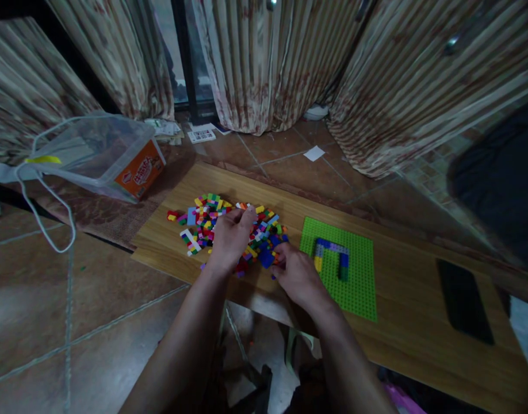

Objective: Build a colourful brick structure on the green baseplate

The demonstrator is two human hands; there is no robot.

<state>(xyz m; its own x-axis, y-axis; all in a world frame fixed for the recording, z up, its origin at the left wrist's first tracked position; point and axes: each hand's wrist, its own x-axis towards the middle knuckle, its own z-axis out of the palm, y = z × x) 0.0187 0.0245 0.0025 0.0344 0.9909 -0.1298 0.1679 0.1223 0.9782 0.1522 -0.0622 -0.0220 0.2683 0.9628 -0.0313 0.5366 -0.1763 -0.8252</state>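
Brick pile [212, 221]: loose heap of small coloured bricks on the wooden table [410, 322], just left of the green baseplate [354, 282].
Handling: probably feather-light, hard, slick plastic. Won't squash, but skitters off easily. Best bet is a fingertip pinch on the flat sides, not the studs.
Blue brick [266, 257]: near edge of the heap, touching the right fingertips.
Left hand [233, 234]: palm down on the heap, fingers curled in. Can't tell if anything's gripped underneath.
Right hand [297, 275]: knuckles up, between heap and baseplate, fingers bent onto the blue brick. Pinched or just touching, can't tell.
Baseplate build [331, 253]: small U of bricks.
Extras: clear tub [95, 155] far left, black phone [462, 299] right.
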